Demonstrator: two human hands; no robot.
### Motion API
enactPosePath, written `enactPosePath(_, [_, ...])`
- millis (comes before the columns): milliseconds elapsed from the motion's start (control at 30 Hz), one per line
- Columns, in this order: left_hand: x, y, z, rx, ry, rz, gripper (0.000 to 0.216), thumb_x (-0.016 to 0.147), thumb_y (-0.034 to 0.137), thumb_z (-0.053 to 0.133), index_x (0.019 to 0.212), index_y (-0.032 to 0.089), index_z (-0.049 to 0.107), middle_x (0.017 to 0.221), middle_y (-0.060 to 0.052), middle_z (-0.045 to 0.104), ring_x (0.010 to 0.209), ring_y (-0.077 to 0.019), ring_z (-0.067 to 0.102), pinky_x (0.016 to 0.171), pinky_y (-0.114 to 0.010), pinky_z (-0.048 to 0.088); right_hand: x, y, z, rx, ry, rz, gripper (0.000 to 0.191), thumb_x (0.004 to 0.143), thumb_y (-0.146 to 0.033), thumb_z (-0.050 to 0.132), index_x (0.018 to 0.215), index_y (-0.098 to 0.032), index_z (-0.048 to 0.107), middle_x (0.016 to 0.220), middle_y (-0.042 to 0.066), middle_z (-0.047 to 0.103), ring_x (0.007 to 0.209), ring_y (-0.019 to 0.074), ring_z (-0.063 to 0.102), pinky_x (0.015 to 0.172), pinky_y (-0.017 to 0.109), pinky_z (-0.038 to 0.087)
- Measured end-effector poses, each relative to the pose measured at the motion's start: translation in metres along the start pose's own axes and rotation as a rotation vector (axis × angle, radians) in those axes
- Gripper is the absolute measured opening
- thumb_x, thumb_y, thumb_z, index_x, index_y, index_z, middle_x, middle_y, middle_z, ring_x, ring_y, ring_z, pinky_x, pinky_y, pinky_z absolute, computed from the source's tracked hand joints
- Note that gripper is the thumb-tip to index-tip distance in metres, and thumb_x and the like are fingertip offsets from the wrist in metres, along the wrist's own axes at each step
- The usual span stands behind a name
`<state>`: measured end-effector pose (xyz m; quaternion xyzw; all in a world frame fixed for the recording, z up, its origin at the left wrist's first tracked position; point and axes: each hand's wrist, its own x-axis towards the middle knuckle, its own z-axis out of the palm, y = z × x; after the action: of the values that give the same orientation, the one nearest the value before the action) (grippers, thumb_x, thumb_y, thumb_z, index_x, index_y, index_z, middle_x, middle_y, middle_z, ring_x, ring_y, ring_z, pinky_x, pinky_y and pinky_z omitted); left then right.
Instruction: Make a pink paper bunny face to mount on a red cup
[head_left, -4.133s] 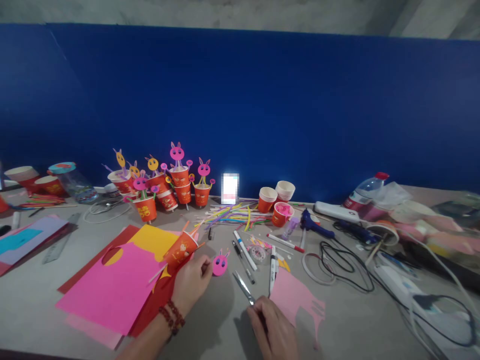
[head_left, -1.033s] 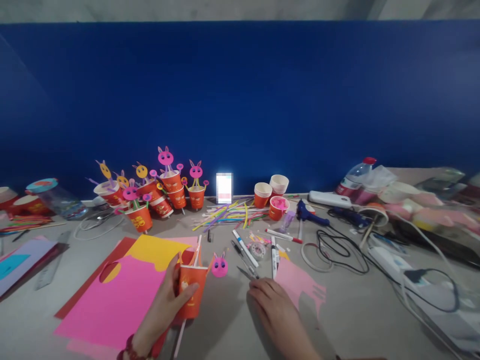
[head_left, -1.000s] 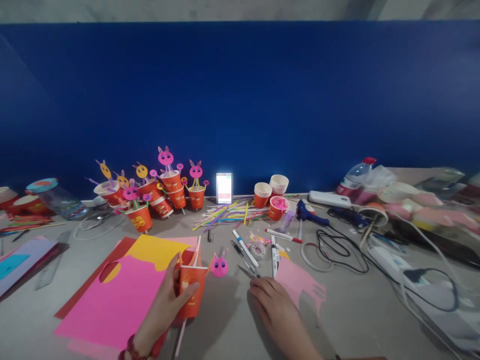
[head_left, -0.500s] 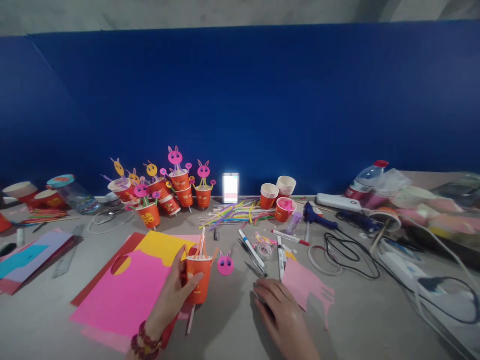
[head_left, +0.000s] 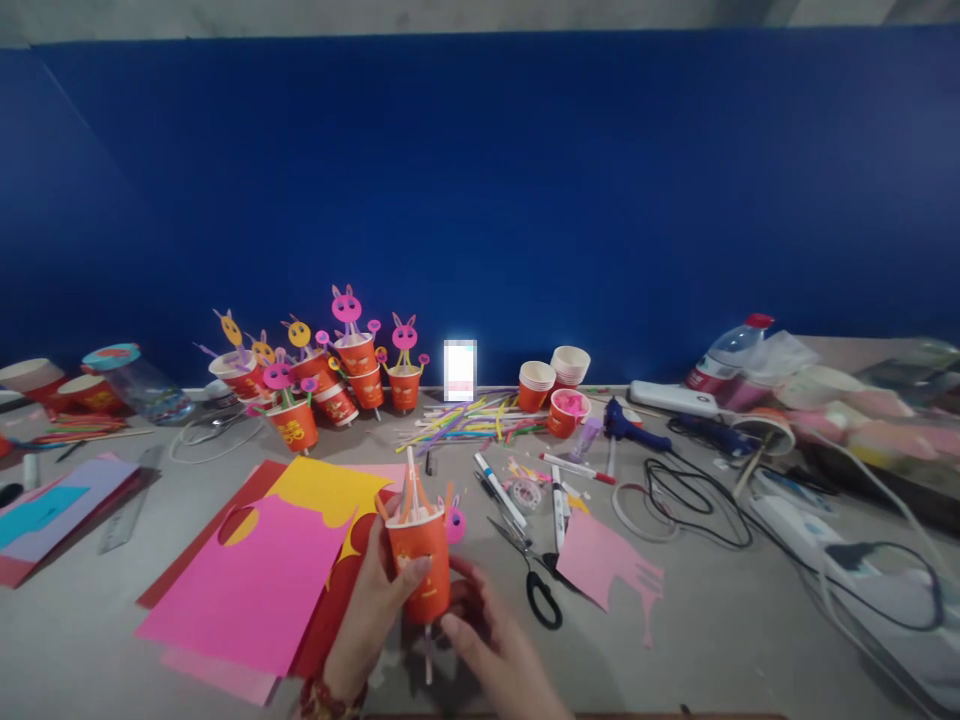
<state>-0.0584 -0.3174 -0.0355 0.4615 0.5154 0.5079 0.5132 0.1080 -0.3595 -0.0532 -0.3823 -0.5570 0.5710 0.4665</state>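
Note:
An orange paper cup [head_left: 420, 580] with gold print stands upright in my left hand [head_left: 375, 600], the thumb across its front. Out of its top rise orange strips and a pale stick, and a stick pokes out below its base. My right hand [head_left: 499, 640] is at the cup's lower right side, fingers apart and half curled; whether they touch it, I cannot tell. Partly hidden behind the cup lies a pink paper rabbit head [head_left: 455, 524]. Black-handled scissors [head_left: 541, 598] lie to the right of my right hand.
Pink paper [head_left: 255, 590] and yellow paper [head_left: 330, 485] lie at left. Rabbit-topped cups [head_left: 358, 355] stand behind. Colourful pipe cleaners [head_left: 472, 425], a marker [head_left: 501, 490], a tape roll [head_left: 525, 492] and a cut pink sheet [head_left: 600, 560] lie beyond. A blue glue gun [head_left: 634, 430] and cables [head_left: 697, 510] are at right.
My left hand has brought the cup nearer and to the right. My right hand has left the table and moved left to the cup, uncovering the scissors' handles.

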Motion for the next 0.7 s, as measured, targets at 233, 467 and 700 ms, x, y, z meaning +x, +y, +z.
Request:
enactPosePath(233, [-0.017, 0.0, 0.013, 0.047, -0.076, 0.087, 0.074, 0.068, 0.042, 0.079, 0.132, 0.019, 0.049, 0.13, -0.014, 0.06, 0.119, -0.0339, 0.057, 0.099, -0.041, 0.049, 0.005, -0.009, 0.005, 0.149, 0.016, -0.029, 0.058, 0.081, -0.049, 0.071, 0.13, -0.025, 0.053, 0.125, 0.012, 0.066, 0.112, 0.0286, 0.063, 0.097, 0.041, 0.049])
enactPosePath(467, [-0.026, 0.004, 0.019, 0.006, -0.139, 0.083, 0.078, 0.062, 0.053, 0.079, 0.127, 0.017, 0.055, 0.122, -0.014, 0.066, 0.111, -0.0337, 0.062, 0.094, -0.04, 0.052, -0.001, -0.012, 0.002, 0.058, 0.027, -0.045, 0.054, 0.081, -0.048, 0.07, 0.127, -0.025, 0.055, 0.124, 0.011, 0.066, 0.115, 0.0299, 0.06, 0.099, 0.043, 0.047])
enactPosePath(700, [-0.003, 0.002, -0.019, 0.084, 0.136, -0.018, 0.059, 0.074, 0.054, 0.069, 0.118, 0.018, 0.054, 0.097, -0.007, 0.071, 0.083, -0.0249, 0.067, 0.073, -0.035, 0.057, -0.008, 0.008, -0.01, -0.143, -0.017, -0.032, 0.055, 0.081, -0.049, 0.068, 0.128, -0.023, 0.055, 0.111, 0.012, 0.07, 0.096, 0.026, 0.067, 0.083, 0.037, 0.054])
